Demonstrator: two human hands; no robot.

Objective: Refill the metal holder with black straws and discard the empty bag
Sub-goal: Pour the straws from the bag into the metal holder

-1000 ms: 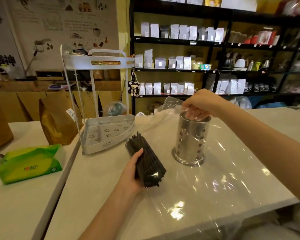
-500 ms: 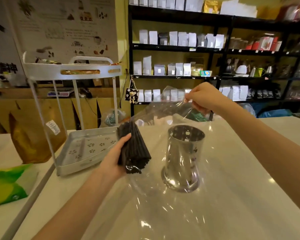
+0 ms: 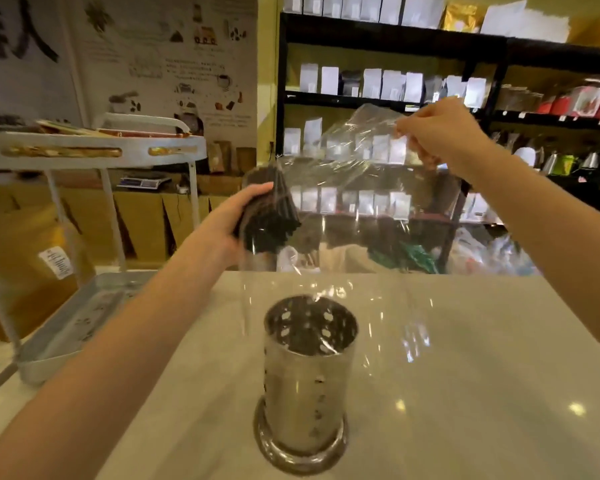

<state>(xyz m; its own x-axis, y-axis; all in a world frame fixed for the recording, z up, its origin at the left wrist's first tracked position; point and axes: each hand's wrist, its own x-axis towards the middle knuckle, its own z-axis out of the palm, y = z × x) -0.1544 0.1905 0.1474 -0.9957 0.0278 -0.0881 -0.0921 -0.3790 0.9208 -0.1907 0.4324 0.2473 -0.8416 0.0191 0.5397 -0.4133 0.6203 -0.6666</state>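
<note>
A perforated metal holder [image 3: 305, 379] stands upright on the pale counter [image 3: 465, 375], and its inside looks empty. My left hand [image 3: 238, 221] grips a bundle of black straws [image 3: 269, 216] above and behind the holder, the bundle tilted with its near ends down. The straws are still inside a clear plastic bag [image 3: 354, 188]. My right hand [image 3: 437, 133] pinches the bag's upper end and holds it high to the right. The loose lower part of the bag hangs down over the holder's rim.
A white two-tier rack [image 3: 94, 237] stands at the left, its lower tray [image 3: 80, 327] by the counter's left edge. A brown paper bag [image 3: 32, 271] sits behind it. Black shelves [image 3: 430, 109] with pouches fill the back. Bagged clutter [image 3: 482, 251] lies beyond the counter's far edge.
Both hands have risen. My left hand lifted the straw bundle off the counter. My right hand left the holder's rim and pulled the bag's end up and to the right.
</note>
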